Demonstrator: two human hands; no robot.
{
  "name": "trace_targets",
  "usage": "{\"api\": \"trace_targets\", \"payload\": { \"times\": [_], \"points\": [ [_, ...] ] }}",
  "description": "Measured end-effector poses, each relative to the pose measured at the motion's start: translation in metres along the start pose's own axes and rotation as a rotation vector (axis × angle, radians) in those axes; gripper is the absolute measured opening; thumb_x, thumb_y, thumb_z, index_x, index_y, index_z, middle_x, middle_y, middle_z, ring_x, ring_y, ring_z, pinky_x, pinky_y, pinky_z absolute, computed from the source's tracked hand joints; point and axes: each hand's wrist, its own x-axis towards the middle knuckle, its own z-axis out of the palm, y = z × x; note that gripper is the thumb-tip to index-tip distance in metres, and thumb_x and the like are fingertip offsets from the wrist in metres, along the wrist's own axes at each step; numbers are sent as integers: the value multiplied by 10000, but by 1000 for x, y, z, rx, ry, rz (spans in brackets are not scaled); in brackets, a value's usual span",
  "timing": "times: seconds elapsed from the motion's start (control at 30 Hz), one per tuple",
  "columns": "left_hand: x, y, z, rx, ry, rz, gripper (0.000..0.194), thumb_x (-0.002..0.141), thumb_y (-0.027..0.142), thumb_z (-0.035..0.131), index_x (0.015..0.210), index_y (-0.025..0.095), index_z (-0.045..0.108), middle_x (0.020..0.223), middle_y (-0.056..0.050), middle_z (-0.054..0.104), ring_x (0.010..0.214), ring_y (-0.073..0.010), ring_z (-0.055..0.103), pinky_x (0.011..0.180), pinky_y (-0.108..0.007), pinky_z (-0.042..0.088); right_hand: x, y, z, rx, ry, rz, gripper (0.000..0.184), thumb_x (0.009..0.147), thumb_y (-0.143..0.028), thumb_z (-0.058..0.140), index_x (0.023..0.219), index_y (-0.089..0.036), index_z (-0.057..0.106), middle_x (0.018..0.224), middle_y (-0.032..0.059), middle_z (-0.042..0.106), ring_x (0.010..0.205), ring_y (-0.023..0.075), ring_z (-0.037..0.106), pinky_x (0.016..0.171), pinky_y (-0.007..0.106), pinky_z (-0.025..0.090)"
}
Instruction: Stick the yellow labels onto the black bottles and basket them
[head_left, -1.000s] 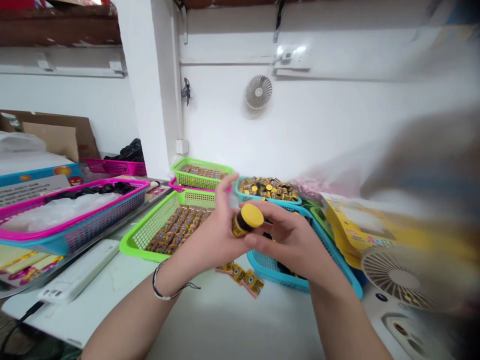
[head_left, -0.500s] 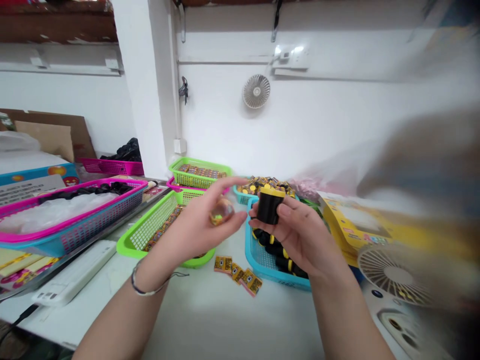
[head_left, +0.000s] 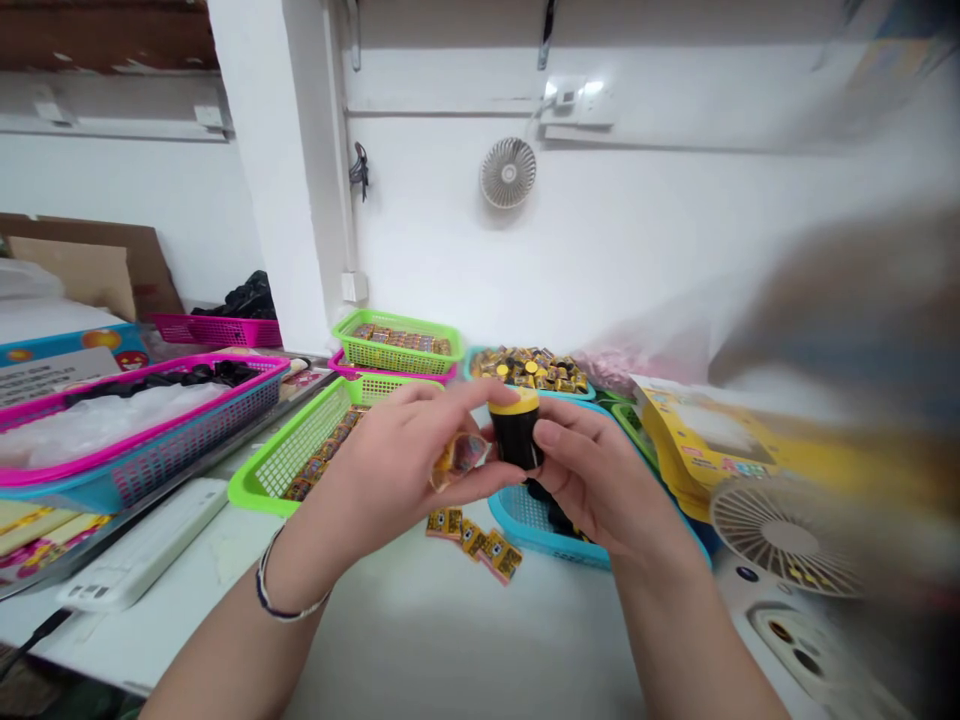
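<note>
My right hand [head_left: 592, 480] grips a small black canister with a yellow cap [head_left: 516, 428], held upright above the blue basket [head_left: 536, 525]. My left hand [head_left: 390, 470] pinches a small yellow printed wrapper [head_left: 459, 456] between thumb and fingers, right beside the canister's left side. A cord bracelet sits on my left wrist. Both hands hover over the white table [head_left: 450, 640], and a few loose yellow packets [head_left: 472, 540] lie just below them.
A green basket [head_left: 300, 455] of small packets lies at the left. Behind stand another green basket [head_left: 397, 345] and a teal basket [head_left: 532, 370] of wrapped pieces. A pink and blue basket [head_left: 142, 425] is far left; a small fan [head_left: 787, 535] stands right.
The hands first held the canister together. They then parted, my left taking the wrapper and my right turning the canister upright. Now they have come back together.
</note>
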Motion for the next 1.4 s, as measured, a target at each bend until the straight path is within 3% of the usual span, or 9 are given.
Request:
{"api": "trace_targets", "payload": {
  "times": [0.2,0.37,0.43,0.53,0.63,0.73,0.97,1.23,1.4],
  "points": [
    [-3,-4,7,144,68,107,437,887,458,634,1232,227,498,714,63,700,729,-148,655,981,-392,385,-6,3,3,-123,89,-90,296,873,-366,683,1144,-248,707,1072,55,744,990,207,698,879,334,557],
    [-1,-2,2,82,30,42,382,897,389,635,1229,270,487,651,86,639,721,-153,638,972,-415,403,-5,6,12,-159,117,-195,368,853,-400,700,1201,-289,655,1226,52,692,1161,231,637,993,395,531],
    [0,-3,0,-61,35,-23,401,881,370,665,1231,296,482,659,83,607,674,-136,612,870,-375,465,-4,6,12,-156,83,-208,399,850,-369,710,1234,-310,621,1275,50,663,1156,221,641,961,374,553],
    [2,-4,4,-471,23,-186,677,843,339,716,1379,331,304,709,67,568,655,-130,596,638,-269,491,-3,3,8,-176,119,-238,378,843,-289,717,1196,-330,589,1214,31,672,1040,193,684,866,336,585],
    [2,-4,10,-769,-112,-324,946,821,285,737,1464,343,45,731,68,566,633,-120,581,572,-238,480,-3,-1,5,-162,219,-368,311,820,-242,735,1044,-347,547,1013,-36,700,963,162,694,852,322,574],
    [3,0,15,-851,-267,-432,1043,795,248,754,1477,374,-25,714,79,570,585,-106,563,546,-231,472,-3,-4,6,-190,286,-458,314,820,-270,745,1033,-367,535,941,-50,703,913,155,701,825,313,566],
    [2,7,21,-1047,-462,-512,1094,755,213,783,1480,407,-12,638,105,531,545,-112,586,516,-223,478,-6,3,15,-334,306,-310,336,724,-465,802,953,-286,635,997,39,711,989,241,684,849,401,570],
    [0,7,15,-1090,-417,-513,1075,730,182,805,1493,388,77,665,96,504,552,-108,590,503,-215,498,-4,3,12,-318,170,-206,266,741,-398,803,813,-246,597,868,10,690,809,170,665,742,323,563],
    [1,6,14,-937,-395,-493,1036,772,247,765,1499,387,41,683,84,560,551,-133,626,519,-239,511,-6,2,5,-411,144,-282,259,737,-281,820,872,-261,600,925,-2,676,832,150,650,768,303,546]
  ]
}}
